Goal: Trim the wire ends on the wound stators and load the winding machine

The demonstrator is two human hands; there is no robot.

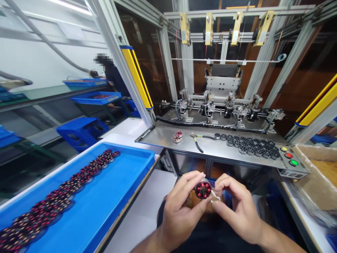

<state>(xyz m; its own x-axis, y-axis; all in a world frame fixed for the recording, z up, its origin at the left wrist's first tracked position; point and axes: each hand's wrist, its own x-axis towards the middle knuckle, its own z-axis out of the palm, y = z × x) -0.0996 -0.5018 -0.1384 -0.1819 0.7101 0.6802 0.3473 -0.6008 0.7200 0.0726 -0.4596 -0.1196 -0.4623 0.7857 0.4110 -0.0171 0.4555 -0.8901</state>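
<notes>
From the head view, the left hand (181,207) and the right hand (237,207) are close together, low in the middle of the picture, in front of the person's body. Between them is a small round motor part (203,189) with red wire coils on a dark ring. The left hand's fingers curl around it from the left, with the thumb and first finger pinching its side. The right hand's fingers are bent in narrow and touch something clear and shiny just beside the part, maybe a bit of plastic wrap, but it is too blurry to be sure. To the left lies a big blue tray (105,200) on a white table, and a long row of the same kind of red and dark round parts (63,189) runs across it. Farther ahead is a shiny metal bench (210,147). On it lie two small round parts (178,136), a pair of pliers (197,140) with dark handles, and a bunch of dark ring parts (250,144) lying close together. At the bench's right end are three round buttons, yellow, red and green (289,155). Behind the bench stands a machine (223,95) with metal bars. Far off on the left, another person (113,75) stands near blue bins (96,97).
</notes>
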